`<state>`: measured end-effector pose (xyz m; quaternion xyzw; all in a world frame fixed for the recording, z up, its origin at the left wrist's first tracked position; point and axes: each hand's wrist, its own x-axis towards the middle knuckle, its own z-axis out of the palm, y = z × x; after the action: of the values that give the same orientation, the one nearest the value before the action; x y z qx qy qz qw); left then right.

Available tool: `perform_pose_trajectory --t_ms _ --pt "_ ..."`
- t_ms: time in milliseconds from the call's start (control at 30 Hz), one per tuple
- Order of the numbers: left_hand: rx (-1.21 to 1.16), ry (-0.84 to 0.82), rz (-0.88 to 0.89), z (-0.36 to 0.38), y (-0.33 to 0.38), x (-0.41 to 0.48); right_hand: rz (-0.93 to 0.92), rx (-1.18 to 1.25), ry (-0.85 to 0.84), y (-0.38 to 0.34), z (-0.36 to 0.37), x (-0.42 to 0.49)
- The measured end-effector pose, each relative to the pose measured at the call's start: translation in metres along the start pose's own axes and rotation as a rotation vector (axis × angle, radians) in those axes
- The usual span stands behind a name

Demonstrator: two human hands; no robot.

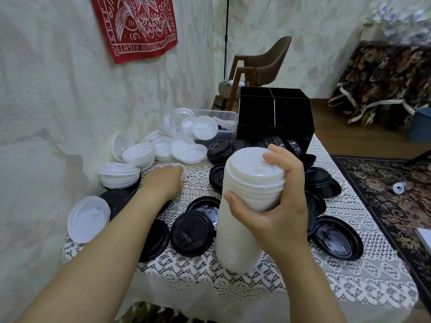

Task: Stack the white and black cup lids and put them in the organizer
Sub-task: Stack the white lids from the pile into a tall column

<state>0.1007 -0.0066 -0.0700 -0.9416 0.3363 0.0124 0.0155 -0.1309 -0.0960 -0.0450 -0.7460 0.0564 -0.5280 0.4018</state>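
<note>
The right hand [279, 210] is gripping a tall stack of white lids [238, 241] while the left hand [163, 180] is clutching a single white lid [183, 170] on the lace cloth [349, 276].

The right hand [275, 206] grips a tall stack of white lids [247, 183] above the lace tablecloth [326, 276]. The left hand [163, 180] holds a single white lid [184, 171], with black lids [191, 231] scattered near the organizer [275, 113].

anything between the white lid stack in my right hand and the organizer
Only loose black lids on the table before the organizer; the stack in the right hand looks held above them, so nothing visible blocks it.
</note>
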Motion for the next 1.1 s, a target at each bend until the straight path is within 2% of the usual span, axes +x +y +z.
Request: perform_pose_trajectory --t_ms 233,367,500,667,1000,1100 --pt "0.003 0.097 0.033 -0.014 0.007 -0.013 -0.007 0.006 -0.003 -0.001 -0.001 0.000" --pt "-0.218 0.134 0.074 -0.022 0.008 -0.016 0.000 0.009 -0.004 -0.001 -0.001 0.000" --pt "-0.480 0.147 0.024 -0.030 0.010 -0.012 -0.002 0.007 -0.003 -0.001 -0.001 0.000" --pt "-0.662 0.086 -0.052 -0.025 0.008 -0.007 -0.002 0.003 -0.007 -0.001 -0.001 0.000" --pt "-0.336 -0.054 -0.009 -0.013 0.001 -0.008 -0.005 0.009 -0.014 0.000 -0.001 0.000" --pt "-0.315 -0.105 0.041 -0.014 0.002 -0.006 -0.007 0.010 -0.013 -0.001 -0.001 0.000"
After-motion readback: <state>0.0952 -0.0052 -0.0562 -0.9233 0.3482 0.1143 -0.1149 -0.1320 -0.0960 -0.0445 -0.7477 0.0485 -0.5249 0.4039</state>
